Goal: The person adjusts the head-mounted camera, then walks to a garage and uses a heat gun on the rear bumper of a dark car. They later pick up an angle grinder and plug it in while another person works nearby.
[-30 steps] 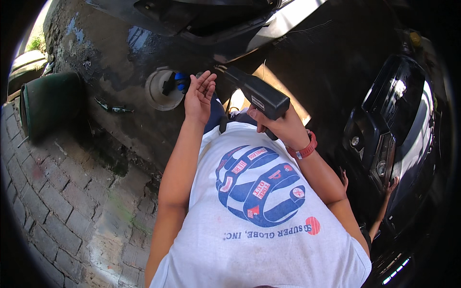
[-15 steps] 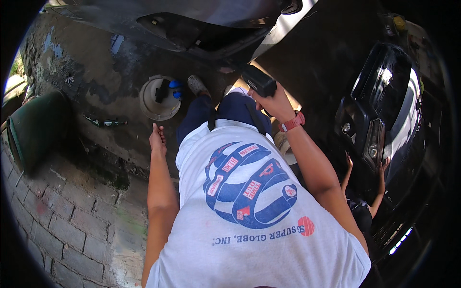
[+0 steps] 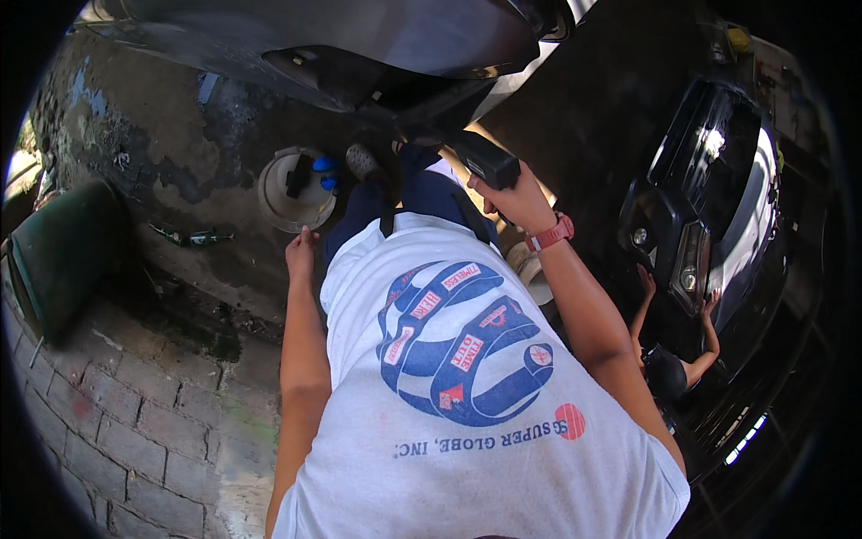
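Note:
My right hand point(image 3: 523, 202), a red watch on its wrist, is wrapped around a black handheld tool with a blocky black end point(image 3: 487, 158). The tool's far part is hard to make out against the dark car point(image 3: 422, 40) ahead of me. Low at my left side, my left hand point(image 3: 303, 250) has its fingers curled in, and nothing shows in them. It is nearest to a whitish bucket point(image 3: 269, 202), whose top bears a black object point(image 3: 295, 180) and blue items point(image 3: 326, 168).
A dark green rounded container point(image 3: 72, 251) stands at the left. Green debris point(image 3: 193, 237) lies near it on the ground. Another pale container point(image 3: 530, 269) is partly hidden by my right forearm. At right, another person's hands point(image 3: 710, 303) are at a black vehicle point(image 3: 673, 225).
The view has shifted slightly, with the car showing lower. My left hand has risen a little and moved right. One of my legs has stepped forward. The tool stays in my right hand.

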Available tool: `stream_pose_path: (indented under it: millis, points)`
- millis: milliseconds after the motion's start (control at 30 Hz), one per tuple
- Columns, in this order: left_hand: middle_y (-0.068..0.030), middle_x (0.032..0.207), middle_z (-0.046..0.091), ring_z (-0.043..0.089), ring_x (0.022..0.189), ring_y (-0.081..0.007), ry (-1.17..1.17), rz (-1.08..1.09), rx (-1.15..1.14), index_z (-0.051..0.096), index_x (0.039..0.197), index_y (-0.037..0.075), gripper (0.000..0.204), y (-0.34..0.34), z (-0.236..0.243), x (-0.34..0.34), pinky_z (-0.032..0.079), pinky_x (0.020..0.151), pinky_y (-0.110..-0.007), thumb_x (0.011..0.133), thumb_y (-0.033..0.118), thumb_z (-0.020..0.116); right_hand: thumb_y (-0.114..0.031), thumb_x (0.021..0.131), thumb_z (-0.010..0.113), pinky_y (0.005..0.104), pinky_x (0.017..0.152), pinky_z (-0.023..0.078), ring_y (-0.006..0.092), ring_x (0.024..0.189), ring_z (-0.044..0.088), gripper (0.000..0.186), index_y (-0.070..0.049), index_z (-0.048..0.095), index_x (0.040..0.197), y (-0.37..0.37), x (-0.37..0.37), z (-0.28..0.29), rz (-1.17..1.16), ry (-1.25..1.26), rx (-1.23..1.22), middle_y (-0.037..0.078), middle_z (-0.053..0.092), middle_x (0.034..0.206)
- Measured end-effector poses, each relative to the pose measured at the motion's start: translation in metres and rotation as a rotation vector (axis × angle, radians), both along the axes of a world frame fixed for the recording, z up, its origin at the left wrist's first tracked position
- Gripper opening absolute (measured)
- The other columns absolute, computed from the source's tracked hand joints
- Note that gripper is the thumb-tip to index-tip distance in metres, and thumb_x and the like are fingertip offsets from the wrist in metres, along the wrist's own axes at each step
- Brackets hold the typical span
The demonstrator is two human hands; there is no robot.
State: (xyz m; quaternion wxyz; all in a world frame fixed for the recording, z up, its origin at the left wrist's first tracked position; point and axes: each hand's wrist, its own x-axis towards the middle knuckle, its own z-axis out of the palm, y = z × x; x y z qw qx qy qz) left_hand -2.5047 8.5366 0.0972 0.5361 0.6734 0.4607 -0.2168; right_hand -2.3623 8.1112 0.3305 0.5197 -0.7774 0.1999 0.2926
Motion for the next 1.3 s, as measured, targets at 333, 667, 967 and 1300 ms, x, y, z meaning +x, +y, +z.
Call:
stream_pose_path:
  millis: [333,667,967,1300]
  points:
    - [0.005,0.07,0.054,0.043,0.062,-0.0065,-0.013,0.04,-0.004,0.074,0.091,0.004,0.044,-0.003,0.008,0.028,0.032,0.058,-0.025,0.104,0.044,0.063,-0.022,0.088,0.083,0.0257,0.055,0.051,0.0101,0.06,0.064,0.067,0.005,0.051,0.141,-0.004,0.006,-0.002,0.066,-0.057,0.066,0.008,0.072,0.095]
    - [0.0023,0.075,0.061,0.051,0.068,-0.0096,0.062,-0.024,0.049,0.078,0.095,0.001,0.046,-0.018,0.007,0.003,0.04,0.064,-0.028,0.104,0.044,0.063,-0.012,0.09,0.079,0.0259,0.059,0.053,0.0102,0.063,0.065,0.066,0.004,0.048,0.147,-0.033,0.006,-0.009,0.079,-0.011,0.116,0.007,0.074,0.1]
    - [0.0036,0.071,0.057,0.047,0.062,-0.0074,0.017,0.002,-0.004,0.077,0.095,0.002,0.044,-0.033,0.013,0.023,0.037,0.059,-0.026,0.105,0.043,0.064,-0.007,0.094,0.074,0.025,0.059,0.054,0.0099,0.067,0.065,0.047,0.0,0.054,0.136,-0.044,-0.002,-0.028,0.073,-0.084,0.286,0.005,0.072,0.1]
    - [0.0042,0.069,0.055,0.045,0.06,-0.0068,0.011,0.037,-0.033,0.076,0.094,0.003,0.042,-0.048,0.02,0.022,0.035,0.056,-0.026,0.105,0.041,0.063,-0.008,0.096,0.072,0.0249,0.056,0.052,0.0099,0.062,0.064,0.043,-0.003,0.054,0.135,-0.066,0.002,-0.03,0.139,-0.083,0.436,0.005,0.07,0.097]
